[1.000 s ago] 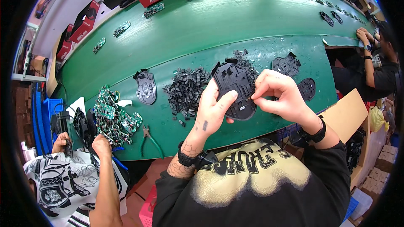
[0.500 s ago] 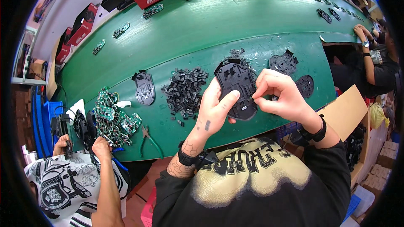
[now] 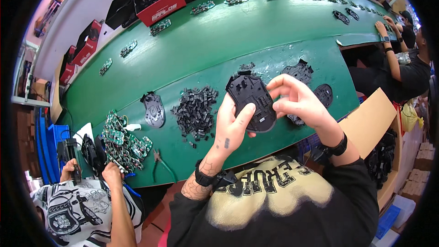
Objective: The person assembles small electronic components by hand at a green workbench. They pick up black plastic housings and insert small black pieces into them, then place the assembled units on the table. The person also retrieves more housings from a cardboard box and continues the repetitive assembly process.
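Observation:
My left hand (image 3: 232,126) grips a black plastic mouse base shell (image 3: 256,105), thumb on its inner face and fingers behind. The shell is tilted up, its ribs and cut-outs facing me. By its right edge is my right hand (image 3: 299,98), thumb and fingers apart with nothing visible between them; whether a fingertip touches the shell I cannot tell. A heap of small black plastic pieces (image 3: 194,112) lies left of the shell. Further left lies another base shell (image 3: 153,110). Beyond my right hand are a similar shell (image 3: 299,69) and an oval-ended one (image 3: 323,95).
Green-handled pliers (image 3: 160,162) lie at the table's near edge, beside a pile of green circuit boards (image 3: 123,139). A co-worker's hands (image 3: 112,174) are at the left. Circuit boards (image 3: 160,27) line the far green table. A cardboard sheet (image 3: 370,119) sticks out at the right.
My right thumb and fingers have parted from a pinch beside the shell. The left hand keeps its hold on the shell. The view has shifted slightly.

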`<state>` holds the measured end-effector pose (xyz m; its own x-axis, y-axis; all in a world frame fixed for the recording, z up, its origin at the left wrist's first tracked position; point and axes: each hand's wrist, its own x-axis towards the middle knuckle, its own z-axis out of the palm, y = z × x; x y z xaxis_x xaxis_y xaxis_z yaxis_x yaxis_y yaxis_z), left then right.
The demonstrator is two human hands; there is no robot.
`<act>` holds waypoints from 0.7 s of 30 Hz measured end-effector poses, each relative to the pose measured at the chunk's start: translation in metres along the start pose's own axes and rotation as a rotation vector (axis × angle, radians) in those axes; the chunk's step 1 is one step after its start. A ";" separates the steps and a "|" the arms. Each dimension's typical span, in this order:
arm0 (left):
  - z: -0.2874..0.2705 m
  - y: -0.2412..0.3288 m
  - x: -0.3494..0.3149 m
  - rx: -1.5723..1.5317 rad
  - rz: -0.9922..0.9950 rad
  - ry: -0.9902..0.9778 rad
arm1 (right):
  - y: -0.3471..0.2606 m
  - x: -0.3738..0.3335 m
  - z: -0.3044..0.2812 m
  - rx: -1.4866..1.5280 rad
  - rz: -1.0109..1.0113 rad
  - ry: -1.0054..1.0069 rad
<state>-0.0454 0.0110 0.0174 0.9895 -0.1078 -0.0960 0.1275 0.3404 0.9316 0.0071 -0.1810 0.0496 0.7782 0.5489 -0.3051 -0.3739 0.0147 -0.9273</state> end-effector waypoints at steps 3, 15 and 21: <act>0.004 0.000 0.004 0.075 0.052 0.015 | 0.009 -0.002 -0.012 0.032 0.059 -0.075; 0.043 -0.010 0.041 0.000 0.095 0.022 | 0.000 -0.003 -0.043 0.022 -0.044 0.011; 0.060 -0.023 0.068 -0.036 0.063 0.010 | -0.009 0.023 -0.091 -0.139 -0.172 0.101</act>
<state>0.0148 -0.0601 0.0108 0.9963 -0.0762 -0.0409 0.0669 0.3793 0.9228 0.0744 -0.2450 0.0315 0.8735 0.4617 -0.1542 -0.1644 -0.0183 -0.9862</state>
